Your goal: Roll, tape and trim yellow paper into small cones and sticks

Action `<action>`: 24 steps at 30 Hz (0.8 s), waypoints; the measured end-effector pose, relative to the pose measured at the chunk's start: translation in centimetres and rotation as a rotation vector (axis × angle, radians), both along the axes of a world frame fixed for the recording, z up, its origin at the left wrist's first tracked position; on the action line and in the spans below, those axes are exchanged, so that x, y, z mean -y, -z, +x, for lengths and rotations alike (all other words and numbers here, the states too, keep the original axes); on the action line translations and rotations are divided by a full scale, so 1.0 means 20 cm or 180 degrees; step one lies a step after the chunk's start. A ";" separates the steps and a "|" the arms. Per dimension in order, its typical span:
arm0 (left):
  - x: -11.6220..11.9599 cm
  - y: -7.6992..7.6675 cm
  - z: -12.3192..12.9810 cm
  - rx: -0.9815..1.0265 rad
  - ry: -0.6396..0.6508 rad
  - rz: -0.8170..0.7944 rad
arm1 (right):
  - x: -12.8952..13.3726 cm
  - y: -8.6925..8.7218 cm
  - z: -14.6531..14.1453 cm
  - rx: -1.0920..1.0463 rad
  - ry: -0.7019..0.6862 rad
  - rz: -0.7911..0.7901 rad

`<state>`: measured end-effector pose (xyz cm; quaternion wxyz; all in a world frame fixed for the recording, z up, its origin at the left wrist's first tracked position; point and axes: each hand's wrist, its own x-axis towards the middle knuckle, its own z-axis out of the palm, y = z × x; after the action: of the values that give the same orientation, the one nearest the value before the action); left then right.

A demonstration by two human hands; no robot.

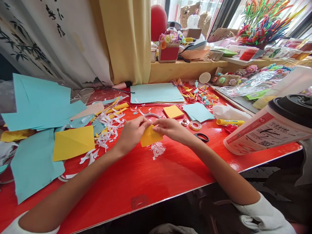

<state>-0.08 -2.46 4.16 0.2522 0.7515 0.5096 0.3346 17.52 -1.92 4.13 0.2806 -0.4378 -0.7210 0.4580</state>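
Note:
Both hands meet over the middle of the red table (117, 191), holding one small yellow paper (151, 138) between them. My left hand (131, 135) pinches its upper left side with thumb and fingers. The upper right side is pinched by my right hand (170, 130). A crease or fold shows near the paper's top, partly covered by the fingertips. Just below it lies a little heap of white paper shreds (158, 149). Behind my right hand are a stack of yellow squares (174, 112) and some light blue squares (198, 112).
A large cup (265, 130) with a black lid stands at the right. Black-handled scissors (201, 137), a tape roll (195, 125) and a yellow glue stick (229, 122) lie right of centre. Blue sheets (36, 162), a yellow sheet (73, 143) and paper strips cover the left side.

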 end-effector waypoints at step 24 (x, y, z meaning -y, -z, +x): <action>-0.02 0.04 0.02 0.1251 0.0411 -0.1048 | -0.06 0.04 0.04 -0.1117 0.0519 0.0048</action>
<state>0.23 -2.00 3.38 0.4860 0.6519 0.4494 0.3699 18.23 -0.75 3.43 0.4414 -0.4060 -0.6266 0.4976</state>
